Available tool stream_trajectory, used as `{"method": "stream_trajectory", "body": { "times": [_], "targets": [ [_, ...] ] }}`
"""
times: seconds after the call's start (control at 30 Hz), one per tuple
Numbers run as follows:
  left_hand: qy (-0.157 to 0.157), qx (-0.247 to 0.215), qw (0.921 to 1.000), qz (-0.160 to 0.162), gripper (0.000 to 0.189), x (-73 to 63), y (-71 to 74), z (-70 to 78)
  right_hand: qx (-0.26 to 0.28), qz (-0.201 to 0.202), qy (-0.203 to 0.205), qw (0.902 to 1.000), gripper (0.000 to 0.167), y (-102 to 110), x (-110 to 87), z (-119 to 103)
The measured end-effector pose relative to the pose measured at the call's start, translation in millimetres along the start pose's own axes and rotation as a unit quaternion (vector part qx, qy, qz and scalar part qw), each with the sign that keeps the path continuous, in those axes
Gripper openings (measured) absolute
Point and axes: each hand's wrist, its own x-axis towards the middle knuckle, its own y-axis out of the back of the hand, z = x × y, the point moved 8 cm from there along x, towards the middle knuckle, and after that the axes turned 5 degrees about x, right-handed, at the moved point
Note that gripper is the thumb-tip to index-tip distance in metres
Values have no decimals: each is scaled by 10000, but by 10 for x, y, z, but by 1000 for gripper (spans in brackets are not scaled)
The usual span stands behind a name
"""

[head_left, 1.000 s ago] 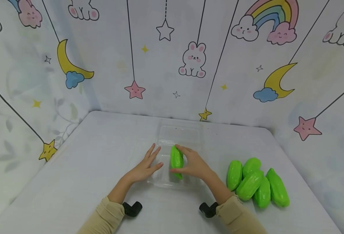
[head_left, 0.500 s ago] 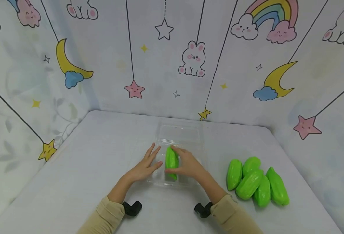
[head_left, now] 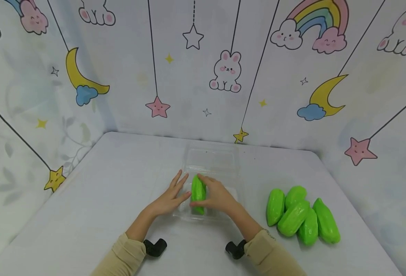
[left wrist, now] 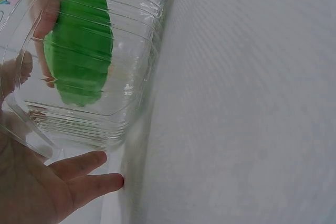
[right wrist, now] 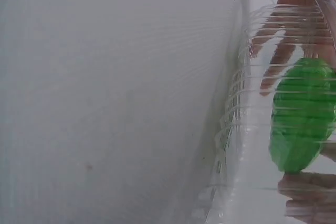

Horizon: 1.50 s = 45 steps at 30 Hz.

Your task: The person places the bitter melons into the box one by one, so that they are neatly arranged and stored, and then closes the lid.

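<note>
My right hand point(head_left: 219, 195) grips a glossy bright green, elongated, gourd-like piece point(head_left: 198, 193), thumb at its near end and fingers at its far end. The piece is low inside a clear plastic clamshell container point(head_left: 206, 220), toward its left side. Through the ribbed wall, the right wrist view shows the green piece point(right wrist: 302, 116) with fingers around its lower end. My left hand point(head_left: 168, 198) lies at the container's left edge with fingers straight and spread. In the left wrist view two of its fingers point(left wrist: 94, 186) stretch just outside the container wall point(left wrist: 139, 77).
Several more green pieces point(head_left: 294, 218) lie bunched on the white table point(head_left: 127, 161) to the right. The container's lid point(head_left: 211, 158) is folded back toward the wall. Black wrist mounts point(head_left: 155, 247) sit below both forearms. A cartoon-printed curtain point(head_left: 127, 69) hangs behind the table.
My right hand has moved left with the green piece, bringing it closer to the container's left side and my left hand. The left hand has hardly moved.
</note>
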Motion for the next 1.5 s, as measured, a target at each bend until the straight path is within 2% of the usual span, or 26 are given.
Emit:
{"method": "stream_trajectory", "body": {
  "times": [0.23,0.43,0.87,1.27,1.5],
  "targets": [
    [-24,27,10000,43,67,-2,12,0,122,-65,107,9998,96,-44,17,-70],
    [-18,-29,10000,-33,65,-9,-3,-10,40,-201,-24,9998,96,-124,26,-57],
    [-97,-1,10000,-18,65,13,-3,-11,-157,-294,49,9994,95,-238,97,-118],
    [-123,-69,9999,-7,66,3,-6,-6,-311,-188,49,9993,93,-275,148,-153],
    [-124,-8,9999,19,66,-1,-6,-15,-193,-164,96,9996,92,-273,145,-171]
  ]
}}
